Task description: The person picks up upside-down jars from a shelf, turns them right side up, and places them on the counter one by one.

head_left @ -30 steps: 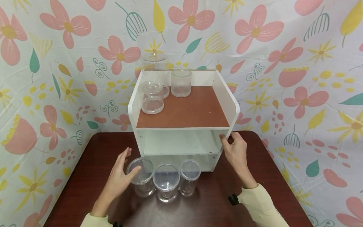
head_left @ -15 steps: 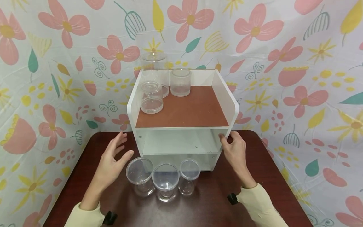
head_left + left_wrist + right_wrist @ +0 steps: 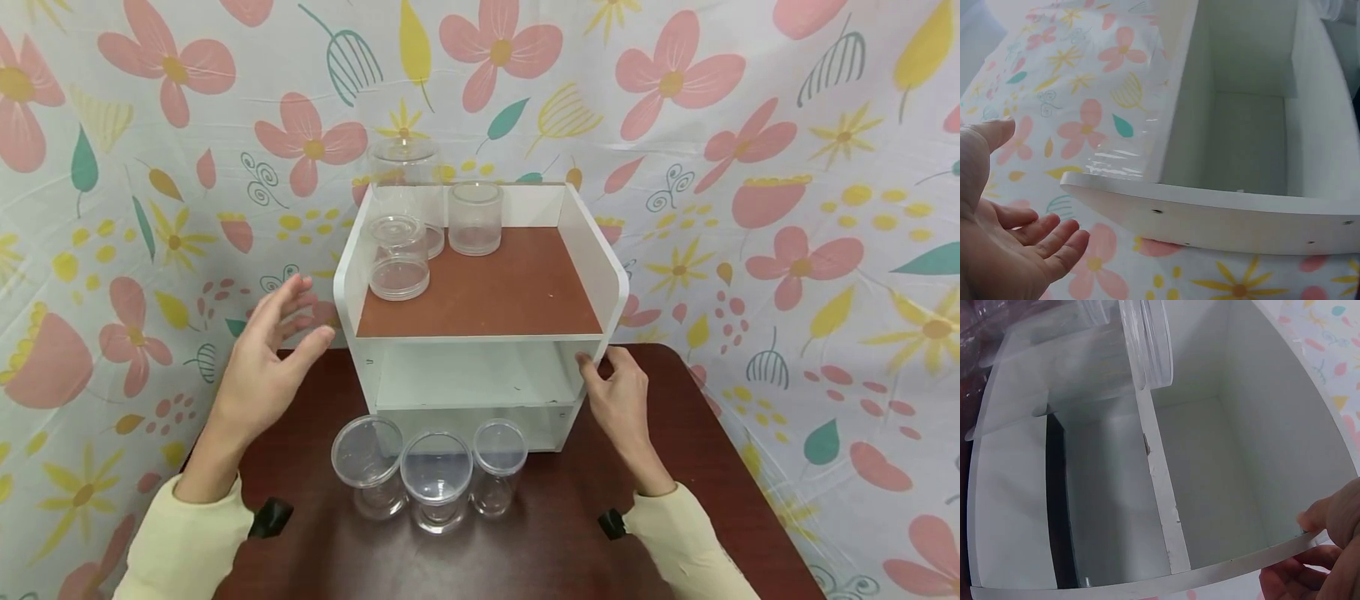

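A white shelf unit [image 3: 487, 372] with a brown top board [image 3: 517, 292] stands on the dark table. My right hand [image 3: 619, 400] pinches the front edge of its right side panel; in the right wrist view the thumb [image 3: 1316, 515] lies inside the panel and the fingers outside. My left hand [image 3: 258, 367] is in the air left of the unit, fingers spread and holding nothing. A tall clear jar [image 3: 405, 171], a low clear jar [image 3: 400, 271] and another clear jar [image 3: 476, 225] sit on the top board, towards the left and back.
Three clear lidded jars, a left one [image 3: 367, 458], a middle one [image 3: 437, 475] and a right one [image 3: 498, 454], stand side by side on the table [image 3: 480, 567] before the unit. A flowered cloth [image 3: 697, 167] hangs close behind.
My left hand has moved away from the left table jar, up and leftward, to beside the unit's left panel. My right hand keeps its pinch on the right panel.
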`<state>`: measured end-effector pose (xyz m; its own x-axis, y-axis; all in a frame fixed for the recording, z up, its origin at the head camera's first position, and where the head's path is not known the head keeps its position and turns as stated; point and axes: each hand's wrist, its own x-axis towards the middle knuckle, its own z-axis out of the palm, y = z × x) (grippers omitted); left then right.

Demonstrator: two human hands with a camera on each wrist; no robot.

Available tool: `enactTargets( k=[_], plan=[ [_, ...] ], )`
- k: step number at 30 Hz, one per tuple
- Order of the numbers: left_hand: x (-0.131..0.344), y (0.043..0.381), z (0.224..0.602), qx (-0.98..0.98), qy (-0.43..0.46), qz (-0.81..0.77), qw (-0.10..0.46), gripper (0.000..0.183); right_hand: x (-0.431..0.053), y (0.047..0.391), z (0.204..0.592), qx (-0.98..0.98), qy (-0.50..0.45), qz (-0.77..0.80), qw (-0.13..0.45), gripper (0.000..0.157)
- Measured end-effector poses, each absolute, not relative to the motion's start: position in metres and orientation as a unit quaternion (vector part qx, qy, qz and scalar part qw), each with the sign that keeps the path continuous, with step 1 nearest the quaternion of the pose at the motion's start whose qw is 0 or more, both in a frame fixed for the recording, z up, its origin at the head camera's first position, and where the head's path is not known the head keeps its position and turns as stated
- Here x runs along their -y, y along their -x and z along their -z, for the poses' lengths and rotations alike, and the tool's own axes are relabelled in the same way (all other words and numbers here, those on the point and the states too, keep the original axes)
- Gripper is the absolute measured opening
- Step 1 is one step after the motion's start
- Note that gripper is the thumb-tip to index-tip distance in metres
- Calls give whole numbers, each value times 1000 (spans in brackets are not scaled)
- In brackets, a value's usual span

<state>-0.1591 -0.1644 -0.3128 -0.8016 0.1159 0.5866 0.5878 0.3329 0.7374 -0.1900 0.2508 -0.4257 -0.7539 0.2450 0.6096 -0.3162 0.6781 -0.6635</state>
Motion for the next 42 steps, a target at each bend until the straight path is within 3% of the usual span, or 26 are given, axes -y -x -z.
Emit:
enactTargets(
  k=[10, 29, 42],
  plan=[
    [147, 195, 270, 797, 238, 504, 231, 62, -251, 190, 426, 843, -29, -407, 350, 16],
    [132, 259, 235, 875, 211, 421, 114, 74, -251, 190, 426, 846, -28, -402, 348, 17],
    [129, 277, 232, 914, 211, 342, 54, 82, -251, 189, 425, 846, -25, -401, 351, 17]
  ],
)
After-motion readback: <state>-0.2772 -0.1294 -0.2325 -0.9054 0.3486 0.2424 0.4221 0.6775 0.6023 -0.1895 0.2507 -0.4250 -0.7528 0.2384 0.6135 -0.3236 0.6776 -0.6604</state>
